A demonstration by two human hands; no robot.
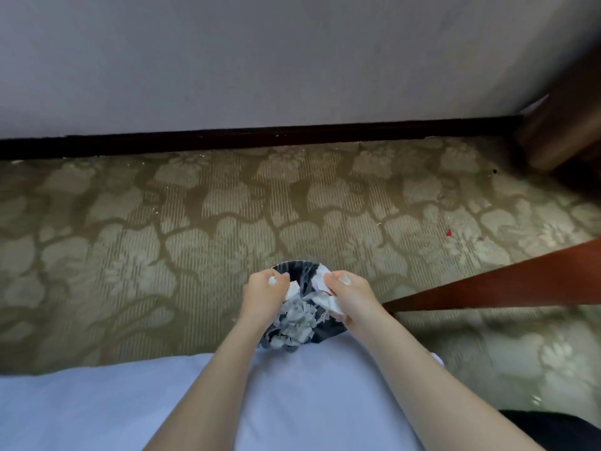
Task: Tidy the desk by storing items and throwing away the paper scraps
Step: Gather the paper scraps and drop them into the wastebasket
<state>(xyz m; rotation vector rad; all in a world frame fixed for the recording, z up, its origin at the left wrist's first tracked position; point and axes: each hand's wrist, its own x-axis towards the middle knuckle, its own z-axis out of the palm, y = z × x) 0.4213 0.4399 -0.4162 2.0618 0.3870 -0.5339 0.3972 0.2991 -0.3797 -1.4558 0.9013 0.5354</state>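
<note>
Head view: left hand (265, 292) has its fingers curled and pinches a small bunch of paper scraps (294, 315). Right hand (350, 296) is curled round a larger white wad of them. Both hands sit directly over the mouth of the bin (294, 264), a black bin with a clear liner standing on the carpet (146, 222). More scraps show between and below the hands. Cannot tell which are falling and which already lie in the bin.

Progress (judgement): the throw-away step is nearly done, with only the release left. The desk top is out of view, so storing of items cannot be checked. A red speck (449, 232) lies on the carpet well to the right, too small to identify. It may need picking up.

Edges and room: a wooden edge (504, 281) runs in from the right and ends close to the right forearm. That side is tight when lifting away. A dark wooden upright (559, 125) stands at the far right corner. Skirting board (260, 138) and wall (260, 60) close the far side. Carpet is open to the left and beyond the bin. A pale garment (292, 402) hides the bin's near rim.
</note>
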